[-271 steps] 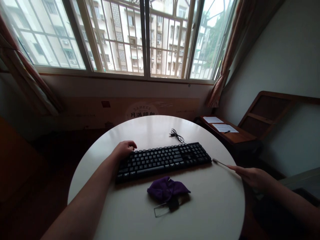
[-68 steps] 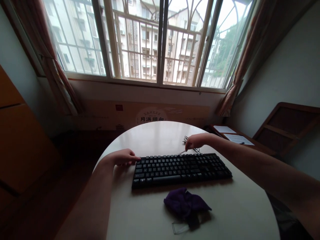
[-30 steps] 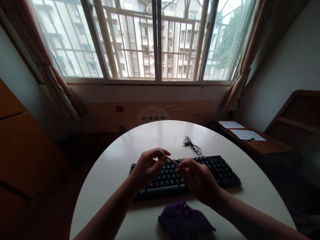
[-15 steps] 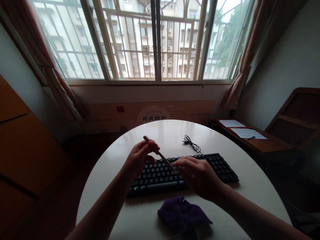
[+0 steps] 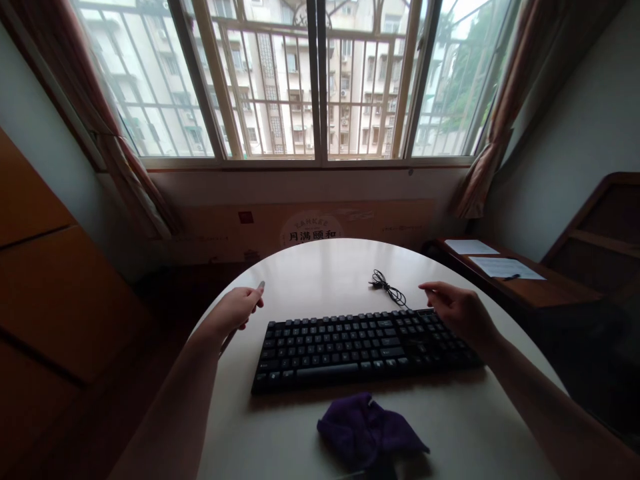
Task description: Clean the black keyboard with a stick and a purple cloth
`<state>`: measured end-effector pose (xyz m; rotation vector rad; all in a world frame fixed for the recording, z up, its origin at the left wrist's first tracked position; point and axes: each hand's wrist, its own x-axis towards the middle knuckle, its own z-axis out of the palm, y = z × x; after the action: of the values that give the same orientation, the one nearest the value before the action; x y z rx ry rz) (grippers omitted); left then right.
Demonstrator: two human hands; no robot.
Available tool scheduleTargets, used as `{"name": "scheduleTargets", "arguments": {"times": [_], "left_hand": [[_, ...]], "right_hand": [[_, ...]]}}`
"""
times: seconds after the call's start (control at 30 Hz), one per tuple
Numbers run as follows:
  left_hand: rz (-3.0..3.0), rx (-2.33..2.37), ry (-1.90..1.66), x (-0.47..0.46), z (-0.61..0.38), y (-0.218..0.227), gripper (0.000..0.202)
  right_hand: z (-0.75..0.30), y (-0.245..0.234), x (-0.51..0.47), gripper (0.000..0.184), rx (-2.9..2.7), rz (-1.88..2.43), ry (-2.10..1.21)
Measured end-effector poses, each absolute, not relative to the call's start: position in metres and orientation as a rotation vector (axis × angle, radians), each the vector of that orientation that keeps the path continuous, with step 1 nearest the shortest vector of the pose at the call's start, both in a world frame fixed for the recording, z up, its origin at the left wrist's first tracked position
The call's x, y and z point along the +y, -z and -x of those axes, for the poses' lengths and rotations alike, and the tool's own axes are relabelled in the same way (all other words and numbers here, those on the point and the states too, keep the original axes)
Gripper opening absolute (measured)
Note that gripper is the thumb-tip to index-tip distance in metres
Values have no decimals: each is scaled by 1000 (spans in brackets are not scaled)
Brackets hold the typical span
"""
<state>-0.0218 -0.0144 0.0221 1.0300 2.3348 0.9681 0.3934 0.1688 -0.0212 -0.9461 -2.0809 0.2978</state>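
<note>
My left hand [image 5: 235, 311] is closed around a slim, light-coloured stick [image 5: 261, 285]. One end pokes out above the fingers and the other shows below the palm; I cannot make out its exact kind. The hand is over the table's left side, apart from the keyboard. A black keyboard [image 5: 320, 369] lies flat on the white round table. Over its right end, my right hand [image 5: 457, 310] has its thumb and index finger pinched together; anything between them is too small to see. A crumpled purple cloth [image 5: 367, 427] lies in front of the keyboard.
Behind the keyboard is a bundled black cable [image 5: 389, 288]. The white table [image 5: 320, 267] has a curved far edge. At the right, a brown wooden surface [image 5: 555, 287] carries paper sheets [image 5: 507, 268] and a dark pen [image 5: 511, 277]. A barred window is ahead.
Both hands have moved apart from over the keyboard. My left hand went left with the stick, whose lower end left the keys. My right hand moved right and its fingers pinched together.
</note>
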Motion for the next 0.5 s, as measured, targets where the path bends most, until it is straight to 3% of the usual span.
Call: {"name": "scheduleTargets", "arguments": {"times": [0.1, 0.33, 0.5], "left_hand": [[-1009, 2373, -841, -13, 22, -17, 41], [-870, 2368, -1088, -13, 33, -11, 44], [-802, 2426, -985, -13, 40, -4, 42]], "right_hand": [[-394, 28, 176, 29, -2051, 954, -346], [-387, 30, 166, 32, -2102, 936, -398], [-390, 33, 175, 30, -2066, 1012, -358]]}}
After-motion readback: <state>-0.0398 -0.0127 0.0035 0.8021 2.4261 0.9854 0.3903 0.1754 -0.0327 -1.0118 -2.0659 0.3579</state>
